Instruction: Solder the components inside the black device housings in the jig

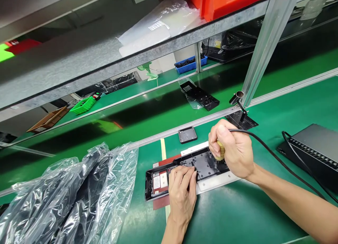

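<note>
- Head view: your right hand (233,150) is raised above the right part of the black housing (207,166), knuckles up, with the thumb lying along the top of the fist.
- Your right fingers are wrapped tight around the yellow handle of a corded tool (220,152), so there is no gap in that grip. Its metal end points down into the housing; whether the tip touches is too small to tell.
- The black cord (260,141) leaves the top of your fist and runs off to the right, above your forearm.
- Your right forearm slants in from the lower right, the wrist nearly in line with it.
- Your left hand (182,191) lies palm down across the housing, left of the tool, its forearm rising from the bottom edge.
- Your left fingers are bent and close together, tips reaching the inside near the middle. You cannot tell from this view whether they pinch a small part.
- The housing lies lengthwise before you on the green surface (227,215), slightly tilted across the view, beside a pale bar (218,183) and over a reddish plate (161,203).
- Just beyond it sits a small black tray (187,134).
</note>
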### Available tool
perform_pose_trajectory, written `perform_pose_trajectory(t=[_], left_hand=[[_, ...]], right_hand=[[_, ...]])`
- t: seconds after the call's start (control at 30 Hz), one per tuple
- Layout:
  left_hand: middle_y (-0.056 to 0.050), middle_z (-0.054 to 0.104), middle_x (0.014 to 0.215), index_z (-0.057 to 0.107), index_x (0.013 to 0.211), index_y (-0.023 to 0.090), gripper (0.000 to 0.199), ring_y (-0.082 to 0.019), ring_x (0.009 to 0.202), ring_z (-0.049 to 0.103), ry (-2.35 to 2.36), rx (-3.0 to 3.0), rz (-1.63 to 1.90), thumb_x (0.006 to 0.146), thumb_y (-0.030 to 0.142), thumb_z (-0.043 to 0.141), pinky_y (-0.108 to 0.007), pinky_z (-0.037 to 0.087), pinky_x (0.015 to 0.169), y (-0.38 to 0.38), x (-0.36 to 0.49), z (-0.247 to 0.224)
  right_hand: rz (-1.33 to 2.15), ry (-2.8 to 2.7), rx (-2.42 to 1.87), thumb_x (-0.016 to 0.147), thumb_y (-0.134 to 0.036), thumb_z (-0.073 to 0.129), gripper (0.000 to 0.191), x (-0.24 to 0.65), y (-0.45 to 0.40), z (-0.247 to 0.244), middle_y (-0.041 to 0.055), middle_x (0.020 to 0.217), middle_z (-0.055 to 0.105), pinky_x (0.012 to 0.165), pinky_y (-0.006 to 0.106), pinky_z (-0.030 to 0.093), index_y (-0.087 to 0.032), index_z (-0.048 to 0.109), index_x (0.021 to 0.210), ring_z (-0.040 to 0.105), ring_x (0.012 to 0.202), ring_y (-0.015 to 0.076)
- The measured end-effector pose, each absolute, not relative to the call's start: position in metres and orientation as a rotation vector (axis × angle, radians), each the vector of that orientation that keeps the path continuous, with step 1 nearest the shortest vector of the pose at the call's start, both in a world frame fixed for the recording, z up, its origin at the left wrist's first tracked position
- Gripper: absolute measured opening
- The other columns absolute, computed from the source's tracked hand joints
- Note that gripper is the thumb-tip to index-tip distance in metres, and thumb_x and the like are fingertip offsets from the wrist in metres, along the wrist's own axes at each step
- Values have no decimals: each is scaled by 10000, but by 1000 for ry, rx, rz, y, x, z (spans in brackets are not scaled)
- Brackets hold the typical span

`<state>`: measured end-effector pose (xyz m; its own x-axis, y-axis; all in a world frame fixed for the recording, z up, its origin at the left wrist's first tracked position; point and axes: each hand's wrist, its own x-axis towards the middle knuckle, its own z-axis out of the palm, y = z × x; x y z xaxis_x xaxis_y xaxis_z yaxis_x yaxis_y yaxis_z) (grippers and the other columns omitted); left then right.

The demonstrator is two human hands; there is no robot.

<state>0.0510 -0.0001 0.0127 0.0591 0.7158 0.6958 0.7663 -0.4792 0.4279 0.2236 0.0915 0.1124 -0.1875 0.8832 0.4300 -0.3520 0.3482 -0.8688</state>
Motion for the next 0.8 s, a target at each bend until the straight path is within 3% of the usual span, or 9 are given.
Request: perform_pose_trajectory(t=[0.17,0.27,0.37,0.57,0.67,0.8], left_hand=[[-56,738,1012,731,1115,213,204,-221,973,618,-1805,-2217,-1407,994,86,627,-396,528,885,9,44,32],[-53,762,1063,753,1128,220,181,-232,1038,640,-2088,-2229,-1200,1032,193,602,-400,524,944,34,30,50],[-65,774,1099,771,1089,201,197,-254,1063,655,-2209,-2231,-992,1029,194,584,-431,498,1004,76,12,58],[-107,766,1014,783,907,169,135,-281,1062,663,-2278,-2246,-783,945,136,658,-408,509,945,158,-2,37],[-81,738,970,759,898,153,66,-254,1041,662,-2303,-2246,-710,930,198,721,-421,514,958,180,3,24],[-44,719,951,707,864,151,178,-216,1013,673,-2342,-2227,-683,965,297,717,-446,515,1000,192,8,13]], right_hand=[[1189,-1375,-589,1111,-419,469,325,228,93,102,-18,735,494,488,249,370,-219,527,860,471,586,101],[1185,-1380,-594,1108,-434,466,311,232,96,98,-17,754,505,498,275,390,-230,524,880,501,594,117],[1193,-1387,-604,1107,-453,455,309,234,98,95,-20,740,496,482,281,378,-237,522,896,513,590,127],[1156,-1412,-612,1107,-435,450,304,233,98,90,-2,793,517,471,285,370,-236,531,892,511,596,130],[1154,-1428,-622,1110,-427,437,314,234,98,87,5,787,519,484,287,382,-233,541,886,504,603,135],[1137,-1439,-640,1100,-457,450,346,236,96,88,17,762,527,503,285,410,-226,559,866,516,635,152]])
